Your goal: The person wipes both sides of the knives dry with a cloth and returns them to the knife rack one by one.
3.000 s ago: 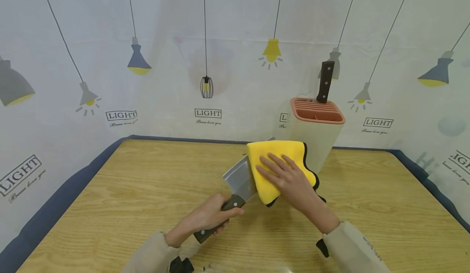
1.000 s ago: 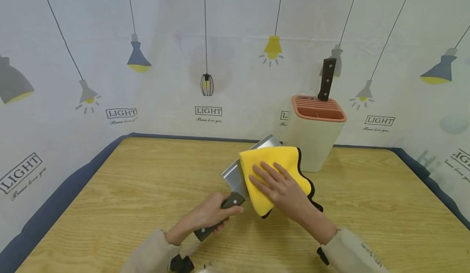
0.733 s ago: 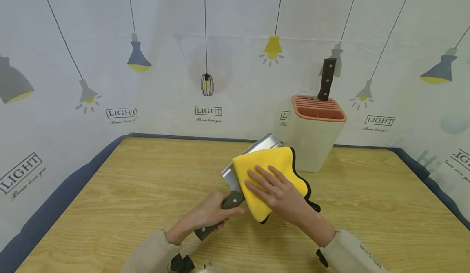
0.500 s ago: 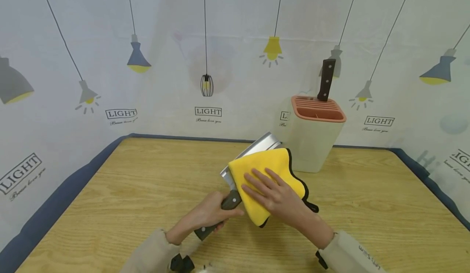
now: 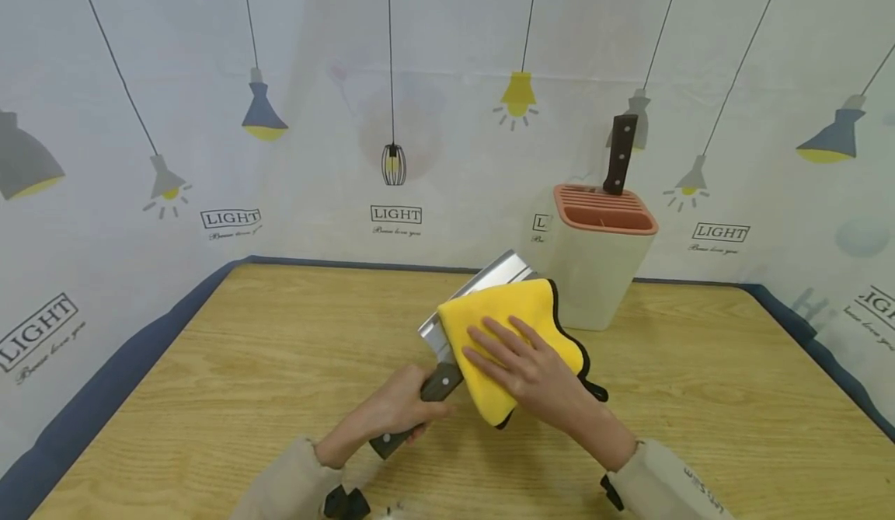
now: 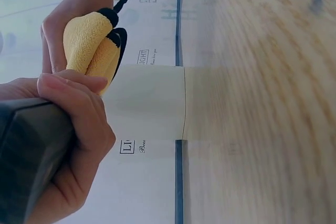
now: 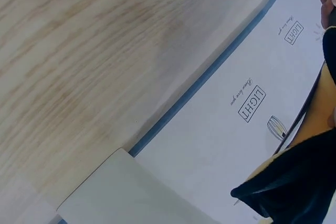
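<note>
My left hand [image 5: 402, 407] grips the dark riveted handle of a cleaver [image 5: 442, 381], its wide steel blade pointing away to the upper right above the table. Over the blade lies a folded yellow cloth [image 5: 499, 306] with black edging, covering most of the near part; the far end and top edge show. My right hand [image 5: 534, 372] holds this cloth against the blade, several fingers laid along its top and the thumb hidden beneath. In the left wrist view the cleaver handle [image 6: 31, 150] fills the near left, with the bunched cloth [image 6: 86, 40] beyond it.
A cream knife block [image 5: 594, 279] with a slotted orange top stands at the back right, a dark-handled knife [image 5: 620, 155] upright in it. The cleaver's tip overlaps the area just left of it. The wooden table [image 5: 280, 364] meets a lamp-printed backdrop [image 5: 315, 116].
The right hand has slid the cloth left and down along the blade towards the handle, baring the blade's far end, then shifted slightly back up. The left hand's grip stays nearly still.
</note>
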The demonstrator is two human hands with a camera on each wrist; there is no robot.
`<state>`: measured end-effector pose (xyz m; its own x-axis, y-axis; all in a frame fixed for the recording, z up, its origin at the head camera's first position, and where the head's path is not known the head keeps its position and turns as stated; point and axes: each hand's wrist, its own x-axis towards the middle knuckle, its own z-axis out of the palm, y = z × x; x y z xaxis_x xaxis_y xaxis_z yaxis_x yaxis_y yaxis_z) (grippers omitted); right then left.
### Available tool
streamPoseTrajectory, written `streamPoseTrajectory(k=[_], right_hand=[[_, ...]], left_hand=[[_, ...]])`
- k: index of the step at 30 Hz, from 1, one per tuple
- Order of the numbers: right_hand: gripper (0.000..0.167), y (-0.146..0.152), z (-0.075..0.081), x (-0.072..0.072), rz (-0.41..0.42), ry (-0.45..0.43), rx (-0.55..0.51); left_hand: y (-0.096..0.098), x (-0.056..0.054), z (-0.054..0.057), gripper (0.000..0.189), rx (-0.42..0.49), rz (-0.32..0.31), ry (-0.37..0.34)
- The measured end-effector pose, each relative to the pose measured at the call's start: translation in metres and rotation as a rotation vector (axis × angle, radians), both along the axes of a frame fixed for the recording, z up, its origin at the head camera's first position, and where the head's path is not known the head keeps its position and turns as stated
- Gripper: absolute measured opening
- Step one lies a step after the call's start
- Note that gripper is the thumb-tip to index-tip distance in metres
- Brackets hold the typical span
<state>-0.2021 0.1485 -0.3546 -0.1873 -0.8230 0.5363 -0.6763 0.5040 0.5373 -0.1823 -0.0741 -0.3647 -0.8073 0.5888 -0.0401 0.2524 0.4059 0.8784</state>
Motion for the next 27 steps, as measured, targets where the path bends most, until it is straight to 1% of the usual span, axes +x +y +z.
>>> streamPoseTrajectory(k=[2,6,7,11,17,22,25,27], right_hand=[[0.053,0.002,0.001,-0.001,-0.009,-0.018,-0.006],[0.036,0.007,0.002,-0.003,-0.03,-0.059,-0.024],[0.037,0.008,0.002,-0.004,-0.037,-0.068,-0.029],[0.052,0.014,0.002,-0.008,-0.066,-0.091,-0.053],[0.058,0.022,0.002,-0.014,-0.115,-0.09,-0.08],[0.059,0.029,0.001,-0.018,-0.154,-0.105,-0.097],[0.064,0.034,0.001,-0.021,-0.157,-0.113,-0.121],[0.067,0.036,0.001,-0.022,-0.153,-0.116,-0.141]], left_hand=[[0.0,0.001,0.0,0.01,-0.006,-0.003,0.013],[0.001,0.003,0.0,0.006,-0.015,-0.011,0.03],[0.001,0.003,0.0,0.006,-0.018,-0.012,0.035],[0.001,0.004,0.0,0.007,-0.024,-0.005,0.044],[0.0,0.003,-0.001,0.015,-0.031,-0.008,0.047],[-0.001,0.003,0.0,0.024,-0.044,-0.025,0.025],[-0.001,0.004,0.0,0.024,-0.052,-0.027,0.032],[-0.001,0.005,-0.001,0.021,-0.055,-0.027,0.052]])
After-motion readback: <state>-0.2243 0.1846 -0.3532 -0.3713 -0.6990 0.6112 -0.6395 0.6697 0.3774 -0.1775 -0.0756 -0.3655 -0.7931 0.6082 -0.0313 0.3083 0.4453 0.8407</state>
